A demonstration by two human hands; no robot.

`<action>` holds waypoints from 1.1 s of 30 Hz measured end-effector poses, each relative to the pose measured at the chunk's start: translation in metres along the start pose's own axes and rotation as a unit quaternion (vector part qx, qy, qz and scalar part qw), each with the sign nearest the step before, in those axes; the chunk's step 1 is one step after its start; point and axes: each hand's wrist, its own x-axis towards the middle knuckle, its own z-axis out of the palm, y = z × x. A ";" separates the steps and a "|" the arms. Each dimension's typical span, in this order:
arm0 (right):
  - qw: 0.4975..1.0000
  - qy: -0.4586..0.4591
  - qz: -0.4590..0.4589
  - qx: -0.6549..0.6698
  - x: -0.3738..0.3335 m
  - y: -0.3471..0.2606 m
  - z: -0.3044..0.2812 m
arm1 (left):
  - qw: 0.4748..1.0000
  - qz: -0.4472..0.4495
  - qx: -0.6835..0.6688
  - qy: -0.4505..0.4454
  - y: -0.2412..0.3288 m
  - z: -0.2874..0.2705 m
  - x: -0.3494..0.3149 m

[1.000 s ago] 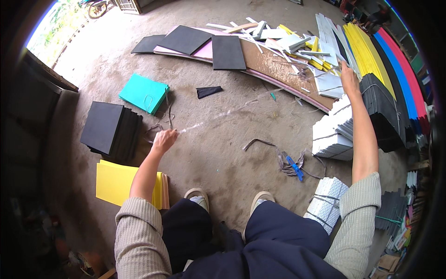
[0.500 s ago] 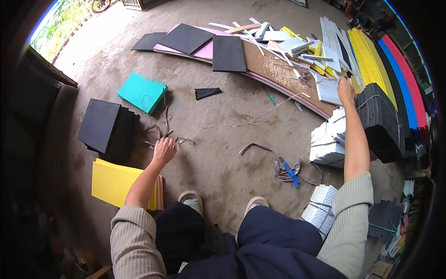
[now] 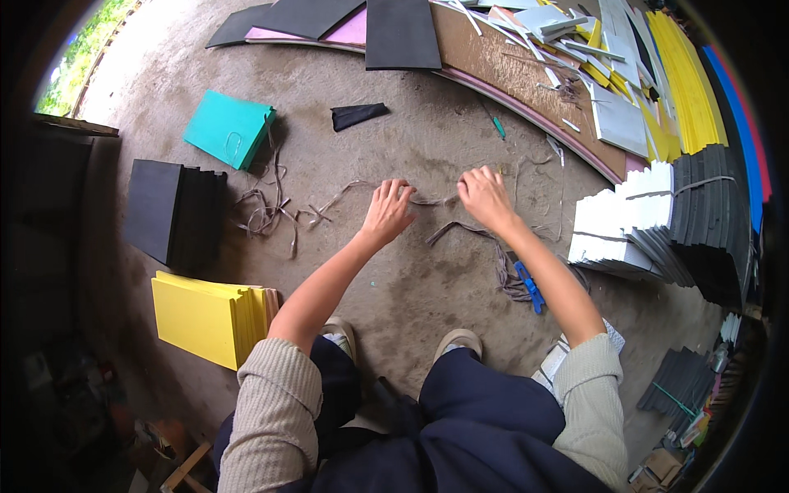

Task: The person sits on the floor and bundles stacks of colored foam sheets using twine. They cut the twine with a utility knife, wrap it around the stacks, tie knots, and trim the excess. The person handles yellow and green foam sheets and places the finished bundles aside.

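A thin greyish-brown strip of cord [image 3: 431,200] runs between my two hands over the concrete floor. My left hand [image 3: 388,212] is closed on it, and its tail trails left toward a loose tangle of the same cord [image 3: 265,212]. The fingers of my right hand [image 3: 486,197] pinch the other part, a short way to the right. Below the right forearm lies a cord bundle [image 3: 509,279] with a blue utility knife [image 3: 529,287] on it. At left stand stacks of teal sheets [image 3: 223,129], black sheets [image 3: 156,209] and yellow sheets [image 3: 196,316].
White sheets [image 3: 604,222] and tied dark grey sheets [image 3: 704,201] stand at right. A brown board [image 3: 493,62] carries offcuts at the far side, beside black panels [image 3: 403,34]. A black scrap [image 3: 358,116] lies mid-floor. A white bundle [image 3: 552,366] sits by my right leg.
My right hand has come from the offcuts at far right to the middle. My left hand has moved right and forward, drawing the cord with it. The view has tilted down.
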 end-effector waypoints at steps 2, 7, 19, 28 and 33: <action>0.999 -0.030 0.036 -0.015 -0.007 -0.010 0.019 | 0.999 -0.014 0.007 0.030 0.009 0.016 0.012; 0.995 0.088 0.040 -0.005 -0.008 -0.006 0.067 | 0.996 -0.016 0.006 0.086 0.014 0.031 0.021; 0.933 0.036 -0.039 0.355 -0.031 0.001 0.004 | 0.899 -0.294 -0.275 0.173 0.000 -0.034 0.018; 0.963 0.059 -0.112 0.236 -0.067 -0.010 -0.021 | 0.965 -0.126 -0.110 0.201 -0.023 -0.059 -0.002; 0.960 0.085 -0.148 0.224 -0.090 -0.027 -0.024 | 0.981 -0.113 -0.049 0.152 -0.022 -0.065 0.003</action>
